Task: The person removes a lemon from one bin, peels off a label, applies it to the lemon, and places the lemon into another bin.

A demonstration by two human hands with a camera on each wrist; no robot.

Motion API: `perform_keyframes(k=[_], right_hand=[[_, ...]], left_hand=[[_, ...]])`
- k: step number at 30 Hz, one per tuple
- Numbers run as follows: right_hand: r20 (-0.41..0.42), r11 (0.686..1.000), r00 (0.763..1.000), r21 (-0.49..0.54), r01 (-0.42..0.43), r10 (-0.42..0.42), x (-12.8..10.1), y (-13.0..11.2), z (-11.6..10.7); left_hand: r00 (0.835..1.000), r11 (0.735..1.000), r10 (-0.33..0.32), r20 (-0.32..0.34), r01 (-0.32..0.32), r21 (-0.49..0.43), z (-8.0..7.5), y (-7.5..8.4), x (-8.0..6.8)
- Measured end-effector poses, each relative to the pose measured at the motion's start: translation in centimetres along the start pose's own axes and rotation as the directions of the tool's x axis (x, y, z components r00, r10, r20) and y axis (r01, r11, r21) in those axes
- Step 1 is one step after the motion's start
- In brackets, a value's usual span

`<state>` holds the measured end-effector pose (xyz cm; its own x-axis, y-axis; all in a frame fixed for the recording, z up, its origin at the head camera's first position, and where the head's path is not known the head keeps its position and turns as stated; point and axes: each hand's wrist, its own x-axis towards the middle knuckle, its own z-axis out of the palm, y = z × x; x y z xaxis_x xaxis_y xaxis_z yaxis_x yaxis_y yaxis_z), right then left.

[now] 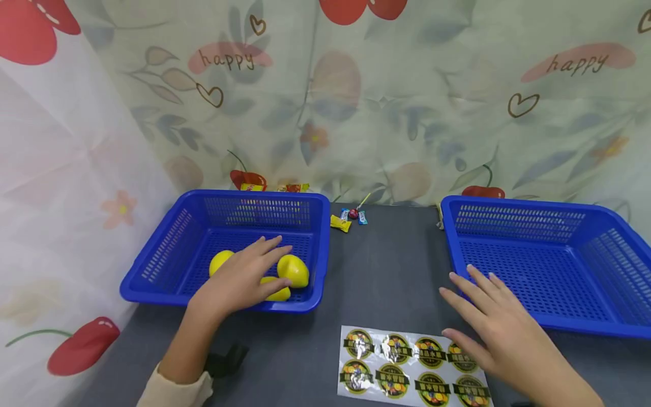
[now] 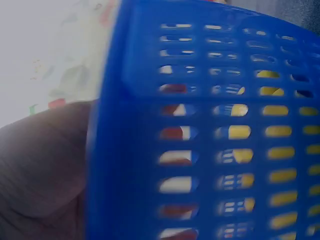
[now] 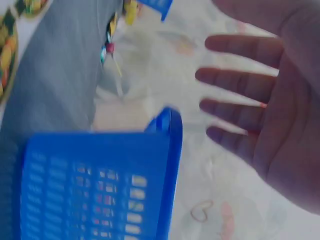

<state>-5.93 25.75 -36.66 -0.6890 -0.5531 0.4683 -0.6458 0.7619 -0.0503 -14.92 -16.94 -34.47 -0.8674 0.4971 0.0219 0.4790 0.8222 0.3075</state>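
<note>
A: Grey tabletop, floral curtain behind. Where are the lemons?

B: Three lemons sit in the left blue basket. The left hand lies flat on them, fingers straight.

A: Advice?

B: Curl round one lemon only. The right hand hovers spread, empty, above the sticker sheet, near the right basket.

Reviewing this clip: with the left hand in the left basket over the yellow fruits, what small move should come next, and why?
Probably the left hand should curl its fingers around the nearest yellow fruit. Its fingers lie straight across the fruits in the left basket and grip none, while the right hand hovers open beside the sticker sheet.
</note>
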Motion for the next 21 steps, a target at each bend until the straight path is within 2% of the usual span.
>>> perform_keyframes(k=[2,4,6,7,9,11,13,14,17,21], right_hand=[[-0.025,0.997,0.998,0.035,0.065,-0.065,0.2,-0.7,0.4],[0.016,0.992,0.995,0.078,0.100,-0.102,0.2,-1.5,0.8],[0.120,0.987,0.986,0.128,0.099,-0.114,0.0,-2.2,1.2],[0.194,0.986,0.974,0.146,0.086,-0.114,-0.1,-2.5,1.4],[0.349,0.983,0.933,0.181,0.022,-0.085,-0.4,-2.8,2.0],[0.478,0.979,0.877,0.193,-0.059,-0.042,-0.6,-2.9,2.5],[0.557,0.972,0.830,0.192,-0.134,0.004,-0.8,-2.9,3.2],[0.580,0.966,0.814,0.192,-0.174,0.032,-0.8,-3.0,3.4],[0.599,0.953,0.798,0.199,-0.229,0.067,-1.0,-3.0,4.1],[0.606,0.948,0.793,0.210,-0.239,0.065,-1.3,-3.3,5.0]], left_hand=[[0.999,1.000,-0.027,0.038,0.027,0.007,0.2,-0.1,1.0],[0.993,0.996,-0.084,0.089,0.082,0.018,0.5,0.1,1.8],[0.981,0.990,-0.139,0.138,0.134,0.042,0.8,0.3,2.6],[0.974,0.986,-0.162,0.158,0.155,0.058,0.9,0.5,2.9],[0.964,0.982,-0.183,0.193,0.170,0.084,1.3,0.9,3.5],[0.958,0.981,-0.185,0.218,0.169,0.091,1.7,1.2,4.0],[0.955,0.983,-0.177,0.239,0.162,0.080,2.1,1.4,4.4],[0.954,0.986,-0.168,0.248,0.156,0.067,2.4,1.4,4.6],[0.955,0.989,-0.147,0.256,0.145,0.027,3.0,1.4,5.0],[0.956,0.988,-0.150,0.252,0.154,0.004,3.5,1.1,5.3]])
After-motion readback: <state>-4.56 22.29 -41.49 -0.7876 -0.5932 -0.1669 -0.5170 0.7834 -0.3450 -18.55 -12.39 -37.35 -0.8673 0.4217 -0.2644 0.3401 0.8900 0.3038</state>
